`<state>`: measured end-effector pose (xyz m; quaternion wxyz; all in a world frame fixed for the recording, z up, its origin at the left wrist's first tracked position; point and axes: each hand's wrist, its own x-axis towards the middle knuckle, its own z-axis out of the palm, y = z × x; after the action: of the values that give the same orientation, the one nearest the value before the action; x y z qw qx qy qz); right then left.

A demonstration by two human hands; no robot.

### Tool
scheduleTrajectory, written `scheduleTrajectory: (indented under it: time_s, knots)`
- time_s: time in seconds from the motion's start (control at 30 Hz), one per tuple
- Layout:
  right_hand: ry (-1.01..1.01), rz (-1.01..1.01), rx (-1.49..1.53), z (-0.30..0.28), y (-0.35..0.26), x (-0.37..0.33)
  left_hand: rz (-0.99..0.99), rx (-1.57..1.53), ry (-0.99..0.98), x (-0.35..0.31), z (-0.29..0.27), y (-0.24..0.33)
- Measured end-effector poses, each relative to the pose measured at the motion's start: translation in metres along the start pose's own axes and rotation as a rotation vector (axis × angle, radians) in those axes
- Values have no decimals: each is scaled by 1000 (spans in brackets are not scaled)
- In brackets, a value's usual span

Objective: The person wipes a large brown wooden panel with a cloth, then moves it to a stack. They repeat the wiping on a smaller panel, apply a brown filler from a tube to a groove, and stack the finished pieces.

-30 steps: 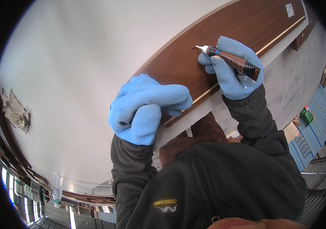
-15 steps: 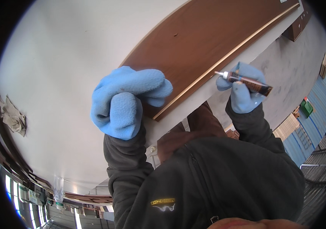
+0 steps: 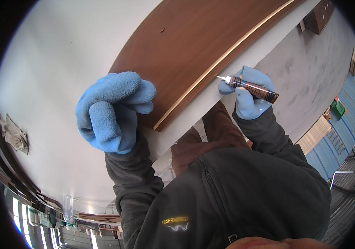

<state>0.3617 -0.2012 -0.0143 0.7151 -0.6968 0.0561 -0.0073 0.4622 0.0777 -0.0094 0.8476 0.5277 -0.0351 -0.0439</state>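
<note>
Now the long brown board (image 3: pixel 169 54), lying on the big white desk (image 3: pixel 53 103), shows farther to the left in view than a second ago, and its labelled far end has slipped past the upper edge. The left hand (image 3: pixel 113 110), in a light blue glove, has shifted left too. The right hand (image 3: pixel 250 107), gloved alike, has drawn back toward the board's near edge; the brown tube (image 3: pixel 254 89) it carries has its white nozzle (image 3: pixel 224 79) well apart from the small dark mark (image 3: pixel 162 30) it was at.

The left hand is half open, fingers loosely bent and thumb apart from them; whether it touches the board, I cannot tell. The right hand is closed around the tube, thumb in front, and the nozzle points left, just beside the board's near edge.

A grey, smudged surface (image 3: pixel 302 87) spreads beyond the right hand. The left hand hides part of the board's lower left end. A pale strip (image 3: pixel 169 113) runs along the board's near side, and a brown box-like piece (image 3: pixel 320 18) sits at upper right. A crumpled grey cloth (image 3: pixel 14 135) lies at far left on the desk, and a clear bottle (image 3: pixel 68 209) shows at lower left.
</note>
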Motion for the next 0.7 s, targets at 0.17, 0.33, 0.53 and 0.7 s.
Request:
scheduleTrajectory:
  time_s: [0.17,0.33,0.53,0.7]
  knots:
    - [-26,-49,-56,2,0,3,-7,44,-17,0,-1,1]
    - [27,-58,-37,5,3,4,-7,37,-24,0,-3,-1]
    - [-15,-17,-55,2,3,1,9,5,-67,1,-9,-4]
    - [-18,70,-40,-2,0,0,13,-32,-72,0,-10,-5]
